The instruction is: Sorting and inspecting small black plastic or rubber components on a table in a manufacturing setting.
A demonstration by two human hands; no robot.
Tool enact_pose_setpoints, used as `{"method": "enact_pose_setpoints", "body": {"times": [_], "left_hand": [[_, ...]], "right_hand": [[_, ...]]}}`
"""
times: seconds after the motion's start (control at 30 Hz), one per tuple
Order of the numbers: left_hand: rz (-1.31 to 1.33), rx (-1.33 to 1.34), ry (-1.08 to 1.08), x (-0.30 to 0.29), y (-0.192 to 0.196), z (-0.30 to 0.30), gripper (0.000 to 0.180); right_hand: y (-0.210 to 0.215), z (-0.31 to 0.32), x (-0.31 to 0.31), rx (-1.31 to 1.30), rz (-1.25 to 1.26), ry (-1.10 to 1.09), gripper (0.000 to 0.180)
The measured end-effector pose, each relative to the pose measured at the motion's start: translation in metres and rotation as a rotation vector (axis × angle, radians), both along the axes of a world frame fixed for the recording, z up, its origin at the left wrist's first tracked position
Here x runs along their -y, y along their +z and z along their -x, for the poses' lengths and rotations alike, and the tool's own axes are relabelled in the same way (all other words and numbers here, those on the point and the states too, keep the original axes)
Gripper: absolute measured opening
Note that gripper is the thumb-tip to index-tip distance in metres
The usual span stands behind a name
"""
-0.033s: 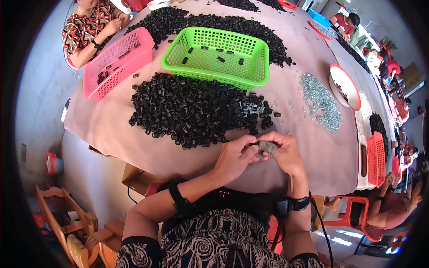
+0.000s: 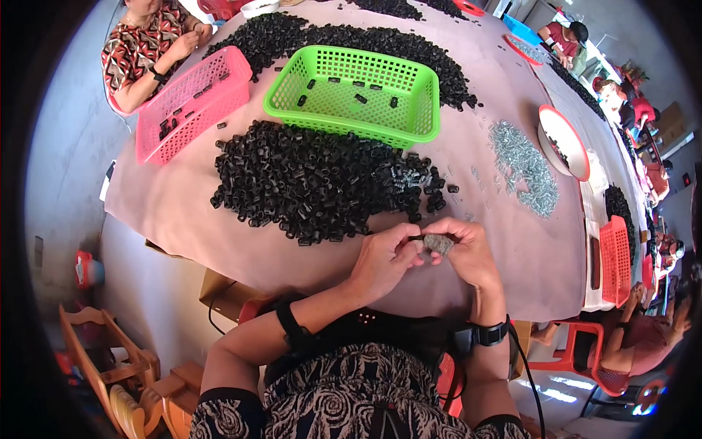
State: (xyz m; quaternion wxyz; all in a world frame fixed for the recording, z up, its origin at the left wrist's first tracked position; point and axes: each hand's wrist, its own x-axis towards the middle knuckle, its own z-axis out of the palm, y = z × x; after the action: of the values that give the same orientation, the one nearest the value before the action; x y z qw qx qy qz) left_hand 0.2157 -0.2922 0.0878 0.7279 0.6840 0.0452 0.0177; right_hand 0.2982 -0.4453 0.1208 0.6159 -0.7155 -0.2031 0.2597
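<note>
Where both hands [image 2: 428,256] meet, grey part [image 2: 439,243] pinched

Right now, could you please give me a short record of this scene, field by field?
Setting: long table under a pinkish cloth, seen from above
Left hand: fingertips pinch a small dark part at the table's near edge
Right hand: holds a small grey piece against that part
Nearest pile: heap of black parts just beyond the hands
Baskets: green basket with a few black parts; pink basket to its left
Metal bits: silvery pile on the right
Others: a person in a patterned top sits at the far left
</note>
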Motion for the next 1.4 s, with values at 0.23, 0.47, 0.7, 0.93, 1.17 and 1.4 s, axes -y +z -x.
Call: {"method": "enact_pose_setpoints", "body": {"times": [0.23, 0.47, 0.7, 0.93, 1.17, 1.4], "left_hand": [[0.055, 0.062, -0.163, -0.006, -0.001, 0.000, 0.018], [0.167, 0.018, -0.305, -0.006, 0.012, 0.002, 0.016], [-0.174, 0.410, -0.212, -0.007, 0.012, 0.001, 0.017], [0.059, 0.349, -0.244, -0.007, 0.015, 0.003, 0.017], [0.106, 0.356, -0.230, -0.007, 0.015, 0.006, 0.020], [0.152, 0.391, -0.171, -0.010, 0.016, 0.002, 0.031]], "right_hand": [[0.004, -0.007, 0.012, -0.203, -0.029, 0.072, 0.005], [0.005, -0.009, 0.020, -0.338, -0.190, 0.215, 0.014], [-0.003, -0.004, 0.015, -0.446, -0.252, 0.300, 0.027], [-0.018, 0.004, 0.009, -0.691, -0.412, 0.380, 0.032], [-0.014, 0.022, -0.007, -0.676, -0.557, 0.207, 0.024], [-0.023, 0.024, -0.018, -0.707, -0.668, 0.188, 0.029]]}}
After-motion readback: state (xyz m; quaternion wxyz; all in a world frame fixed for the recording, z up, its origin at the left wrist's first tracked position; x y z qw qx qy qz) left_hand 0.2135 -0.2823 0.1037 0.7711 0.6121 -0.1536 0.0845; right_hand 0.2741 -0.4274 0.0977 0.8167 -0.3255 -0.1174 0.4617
